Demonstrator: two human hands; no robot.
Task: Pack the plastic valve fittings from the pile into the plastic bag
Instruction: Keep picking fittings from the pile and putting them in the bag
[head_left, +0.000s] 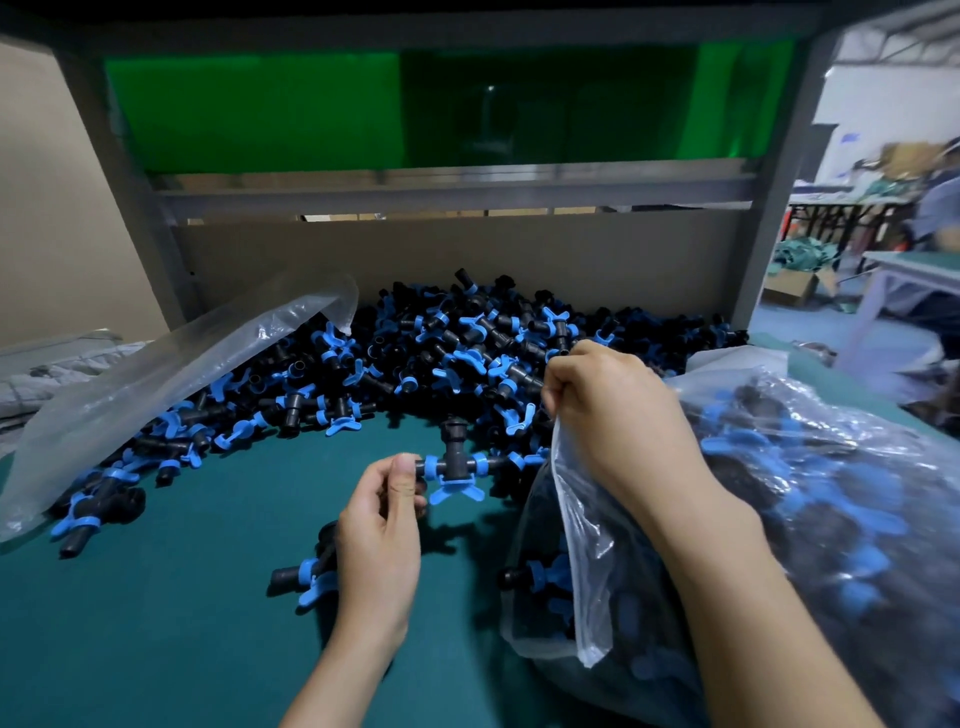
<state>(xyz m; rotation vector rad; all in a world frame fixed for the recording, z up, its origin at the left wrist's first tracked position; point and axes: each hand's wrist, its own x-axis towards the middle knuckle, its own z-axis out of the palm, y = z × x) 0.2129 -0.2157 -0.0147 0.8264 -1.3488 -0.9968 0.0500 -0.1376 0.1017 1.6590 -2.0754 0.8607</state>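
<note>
Green bench mat (156, 623) bears one pile (441, 343) of valve fittings, too many to count, at 12 o'clock; left hand (382, 540) pinches one fitting (451, 465) by its end; right hand (613, 410) clenches the plastic bag (597, 561) rim at 4 o'clock; one loose fitting (301, 574) at 7; full bag (810, 467) at 3; empty bag (156, 379) overlapping the pile at 9.

We see a grey metal frame (457, 195) holding a green panel (249, 104) (glossy) above cardboard (519, 260); at right, blurred, perhaps worktables (906, 265) before a white wall (893, 88).

bare hands — left hand (379, 540), right hand (618, 410) — bare forearms, short plain thumbnail.
</note>
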